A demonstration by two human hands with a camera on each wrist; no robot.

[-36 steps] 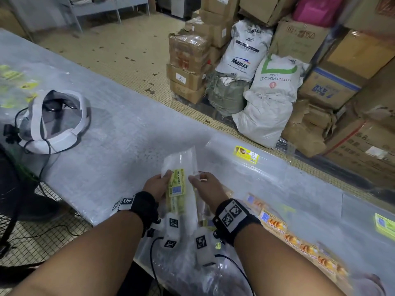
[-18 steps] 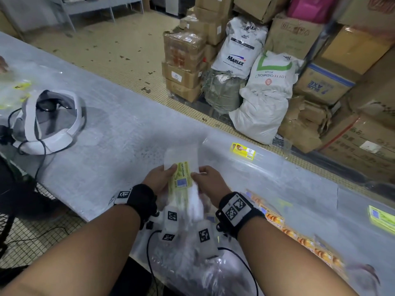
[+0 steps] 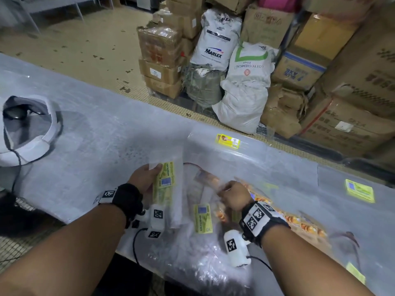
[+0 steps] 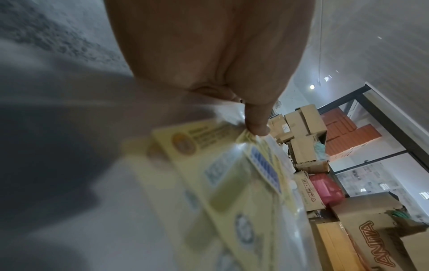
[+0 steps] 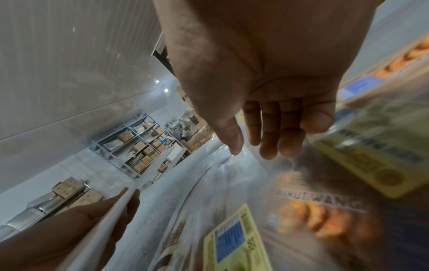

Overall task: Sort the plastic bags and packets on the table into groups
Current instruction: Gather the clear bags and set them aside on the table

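Our left hand (image 3: 143, 178) pinches a stack of yellow-label bags (image 3: 166, 189) above the table (image 3: 85, 133) (thumb on top), while our right hand (image 3: 232, 196), fingers loose, hovers over the pile (image 3: 205, 218).

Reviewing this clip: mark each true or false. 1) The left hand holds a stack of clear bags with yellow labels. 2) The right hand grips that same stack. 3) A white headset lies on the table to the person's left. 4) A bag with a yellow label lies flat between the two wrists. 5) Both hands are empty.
1) True: the left hand grips the stack of yellow-label bags, thumb on top.
2) False: the right hand is apart from it, fingers relaxed over the loose packets.
3) True: the white headset lies there on the table.
4) True: the flat yellow-label bag lies there.
5) False: the left hand holds the stack.
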